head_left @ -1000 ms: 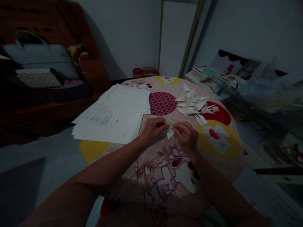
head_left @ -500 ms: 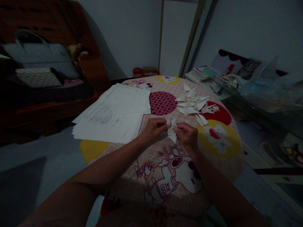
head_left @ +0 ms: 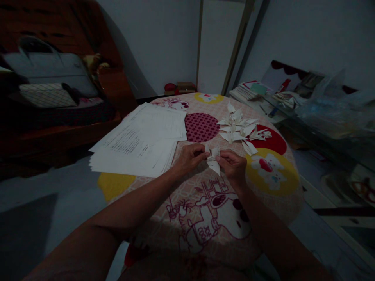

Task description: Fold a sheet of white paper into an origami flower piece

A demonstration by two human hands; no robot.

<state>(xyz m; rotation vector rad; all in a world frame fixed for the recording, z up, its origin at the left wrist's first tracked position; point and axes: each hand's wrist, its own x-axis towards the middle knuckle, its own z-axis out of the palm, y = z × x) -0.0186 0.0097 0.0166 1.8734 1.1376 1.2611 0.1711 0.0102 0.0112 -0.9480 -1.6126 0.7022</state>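
Note:
Between my two hands is a small folded paper flower (head_left: pixel 214 166), white with some print on it, one pointed petal hanging down toward me. My left hand (head_left: pixel 190 157) pinches its left side between thumb and fingers. On the right side, my right hand (head_left: pixel 234 163) grips a petal in the same pinched way. Just beyond my hands lies a cluster of finished-looking paper flowers (head_left: pixel 234 127) with spread, pointed petals. To the left of my left hand rests a stack of printed paper sheets (head_left: pixel 137 146), its edges uneven.
A patterned cloth (head_left: pixel 187 203) covers the round table. Left of it, a wooden bench (head_left: pixel 114 86) bears a grey handbag (head_left: pixel 52 70) and a quilted purse (head_left: pixel 47 95). At right, a glass-topped stand holds papers (head_left: pixel 249 90) and a plastic bag (head_left: pixel 328 105).
My hands have drawn slightly apart, and the paper flower between them is spread wider. Its lower petal has swung a little to the right.

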